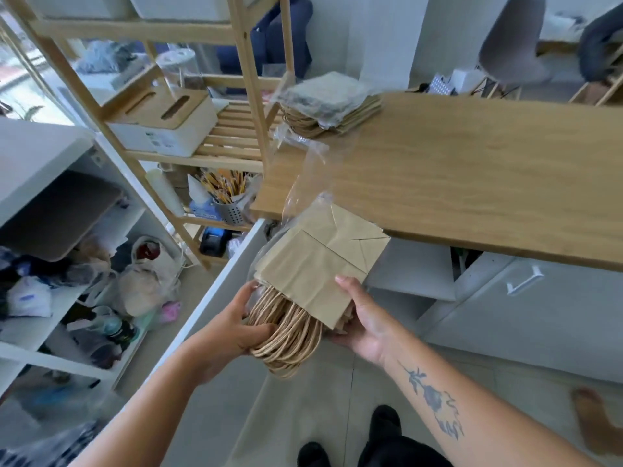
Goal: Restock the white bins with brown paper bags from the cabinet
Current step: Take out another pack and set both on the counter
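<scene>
A flat stack of brown paper bags [317, 264] in a clear plastic wrap is held in front of me, below the near edge of the wooden tabletop [472, 176]. My left hand [232, 332] grips the bundle of twisted paper handles [290, 335] at its lower end. My right hand [364, 318] holds the stack's right corner from beneath. A second wrapped stack of brown bags [330, 102] lies on the far left corner of the tabletop. White bins [175, 6] sit on the top shelf of the wooden rack [249, 79], partly cut off by the frame.
An open white cabinet door [215, 294] stands edge-on left of my hands. A white shelf unit [50, 271] full of bags and clutter is at the left. The rack holds a white box with a wooden lid [165, 123] and a pencil cup [229, 200]. Grey chair [515, 38] far right.
</scene>
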`<state>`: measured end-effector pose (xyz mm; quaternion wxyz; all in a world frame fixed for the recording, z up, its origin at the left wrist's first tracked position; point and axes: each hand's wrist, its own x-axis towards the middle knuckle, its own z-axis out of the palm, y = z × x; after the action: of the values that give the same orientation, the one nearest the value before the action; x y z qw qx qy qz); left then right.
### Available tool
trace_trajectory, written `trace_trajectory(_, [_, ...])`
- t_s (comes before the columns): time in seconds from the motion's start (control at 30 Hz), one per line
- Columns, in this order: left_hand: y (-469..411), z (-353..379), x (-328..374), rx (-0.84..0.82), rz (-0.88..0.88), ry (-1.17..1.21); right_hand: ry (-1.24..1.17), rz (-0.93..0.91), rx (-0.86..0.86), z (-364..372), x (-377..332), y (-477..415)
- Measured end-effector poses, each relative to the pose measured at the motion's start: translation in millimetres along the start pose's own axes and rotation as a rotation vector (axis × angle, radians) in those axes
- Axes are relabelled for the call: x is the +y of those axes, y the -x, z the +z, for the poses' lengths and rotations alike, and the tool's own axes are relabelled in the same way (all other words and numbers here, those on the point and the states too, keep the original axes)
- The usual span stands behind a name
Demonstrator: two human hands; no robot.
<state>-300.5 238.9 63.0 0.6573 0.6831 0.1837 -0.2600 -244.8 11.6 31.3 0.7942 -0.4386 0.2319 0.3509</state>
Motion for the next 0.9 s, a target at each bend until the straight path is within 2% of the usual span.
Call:
trace_trajectory(0.2, [-20, 14, 64, -0.047, 0.103, -0.057, -0.010, -0.125, 0.066, 8, -54, 2])
trace_trajectory(0.47, [-99, 72, 143, -0.134, 0.150, -0.026, -0.076, -0.269, 0.184, -22, -159, -15])
trace_trajectory(0.63, [-176, 110, 184, -0.127, 0.156, -0.038, -0.017, -0.267, 0.260, -56, -232, -52])
trace_trajectory(0.9, [-305, 164, 254, -0.077, 0.098, -0.062, -0.019, -0.207, 0.288, -115, -351, -130])
